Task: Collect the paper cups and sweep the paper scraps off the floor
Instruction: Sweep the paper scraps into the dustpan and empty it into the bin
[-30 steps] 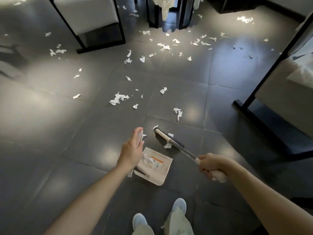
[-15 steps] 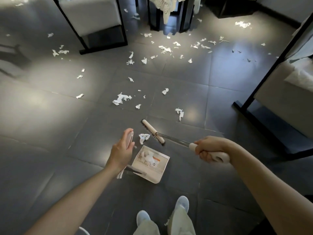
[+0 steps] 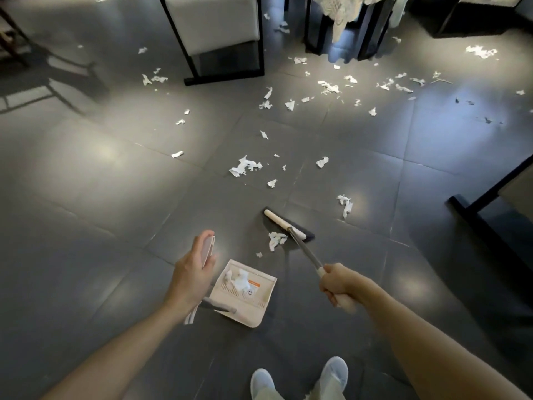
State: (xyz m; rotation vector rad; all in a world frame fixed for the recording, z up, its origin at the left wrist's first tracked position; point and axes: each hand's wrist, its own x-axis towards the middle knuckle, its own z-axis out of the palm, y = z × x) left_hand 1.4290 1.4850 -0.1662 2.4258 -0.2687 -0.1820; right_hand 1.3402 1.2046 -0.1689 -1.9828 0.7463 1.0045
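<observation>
Cream broom grip (image 3: 347,304) within right fingers (image 3: 329,290)

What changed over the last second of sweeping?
The broom head swung away from the dustpan mouth; a scrap now lies between them. Unchanged: right hand grips the broom handle, left hand holds the dustpan handle.

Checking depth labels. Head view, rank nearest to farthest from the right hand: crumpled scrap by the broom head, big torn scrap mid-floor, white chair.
1. The crumpled scrap, just left of the broom head, ahead of the right hand.
2. The big torn scrap, mid-floor, farther ahead and to the left.
3. The white chair, far end of the floor, upper left.
</observation>
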